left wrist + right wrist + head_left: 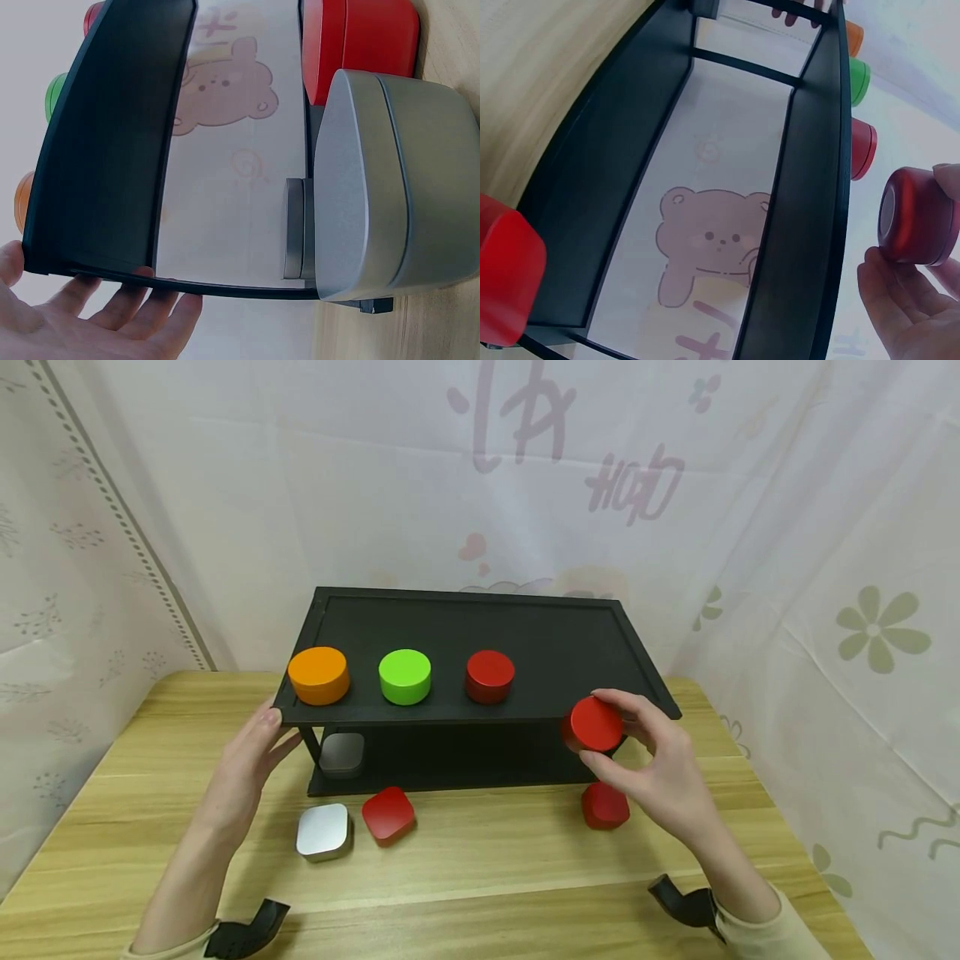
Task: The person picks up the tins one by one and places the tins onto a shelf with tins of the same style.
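Note:
In the head view my right hand [660, 760] pinches a round red tin [595, 724] between thumb and fingers, at the front edge of the black two-tier shelf [480, 618], toward its right end. The tin's flat face is tilted toward me. My left hand [247, 752] holds the shelf's left edge, thumb at the front corner and fingers along the side [142, 307]. Along the front of the upper tier stand an orange round tin [319, 677], a green one [405, 677] and a darker red one [489, 677].
On the lower tier, at the left, sits a grey squarish tin [342, 755]. Before the shelf on the wooden table [480, 868] lie a silver squarish tin [323, 832], a red squarish tin [388, 816] and another red tin [604, 806] under my right hand. A printed cloth [360, 468] hangs behind.

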### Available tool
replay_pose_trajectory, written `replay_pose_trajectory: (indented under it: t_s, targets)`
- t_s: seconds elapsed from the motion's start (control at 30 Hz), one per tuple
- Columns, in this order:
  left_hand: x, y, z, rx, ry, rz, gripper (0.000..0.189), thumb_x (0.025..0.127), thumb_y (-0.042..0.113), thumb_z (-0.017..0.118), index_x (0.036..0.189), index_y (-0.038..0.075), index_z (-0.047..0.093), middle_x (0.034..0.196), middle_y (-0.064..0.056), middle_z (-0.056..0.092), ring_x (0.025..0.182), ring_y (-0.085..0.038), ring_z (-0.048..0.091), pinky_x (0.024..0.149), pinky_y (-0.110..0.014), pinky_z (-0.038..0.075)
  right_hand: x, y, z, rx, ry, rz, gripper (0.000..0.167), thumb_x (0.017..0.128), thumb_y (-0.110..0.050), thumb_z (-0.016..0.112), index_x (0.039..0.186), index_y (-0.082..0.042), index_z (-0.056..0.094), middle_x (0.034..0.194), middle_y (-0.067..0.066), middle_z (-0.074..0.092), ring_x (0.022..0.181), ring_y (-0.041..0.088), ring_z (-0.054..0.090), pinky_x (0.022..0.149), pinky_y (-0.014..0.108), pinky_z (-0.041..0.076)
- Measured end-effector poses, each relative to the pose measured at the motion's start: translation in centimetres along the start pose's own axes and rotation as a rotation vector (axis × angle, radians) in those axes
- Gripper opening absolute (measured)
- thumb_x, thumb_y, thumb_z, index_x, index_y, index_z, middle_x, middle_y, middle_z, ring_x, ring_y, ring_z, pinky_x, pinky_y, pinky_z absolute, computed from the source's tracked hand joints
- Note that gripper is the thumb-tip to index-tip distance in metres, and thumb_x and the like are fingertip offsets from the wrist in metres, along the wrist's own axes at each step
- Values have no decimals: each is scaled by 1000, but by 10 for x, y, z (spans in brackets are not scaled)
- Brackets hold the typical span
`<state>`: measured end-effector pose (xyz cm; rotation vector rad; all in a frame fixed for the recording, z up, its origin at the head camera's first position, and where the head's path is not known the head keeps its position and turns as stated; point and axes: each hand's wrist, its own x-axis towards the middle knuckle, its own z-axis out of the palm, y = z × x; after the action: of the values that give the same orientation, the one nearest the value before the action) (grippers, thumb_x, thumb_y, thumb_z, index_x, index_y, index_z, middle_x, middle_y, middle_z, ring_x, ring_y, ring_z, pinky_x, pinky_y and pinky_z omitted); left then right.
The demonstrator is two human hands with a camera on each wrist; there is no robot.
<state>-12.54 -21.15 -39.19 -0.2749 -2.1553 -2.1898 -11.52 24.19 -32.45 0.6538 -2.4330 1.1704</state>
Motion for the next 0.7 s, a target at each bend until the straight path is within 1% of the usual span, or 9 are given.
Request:
replay_pose_trajectory:
  t_s: [0.33, 0.47, 0.7]
  targets:
    - [0, -1, -1, 8, -3, -5, 49, 113, 31, 33, 160, 17, 38, 160, 7, 40, 139, 1, 41, 101, -8, 45, 14, 3, 0, 4, 39, 67, 65, 81, 2, 84, 139, -15, 61, 128, 5, 68, 104, 1, 65, 91, 9, 54]
    - [0, -1, -1, 6, -9, 1, 49, 113, 30, 33, 160, 17, 38, 160, 7, 40, 140, 2, 41, 102, -9, 45, 17, 7, 0, 2, 41, 84, 64, 82, -1, 83, 140, -16, 60, 129, 5, 68, 103, 1, 64, 90, 9, 54]
    - [1, -1, -1, 10, -20, 18, 49, 113, 30, 32, 160, 16, 37, 164, 5, 35, 141, 0, 41, 103, -9, 45, 25, 12, 1, 15, 28, 97, 64, 84, -4, 83, 142, -17, 59, 133, 3, 66, 108, -1, 63, 90, 9, 54]
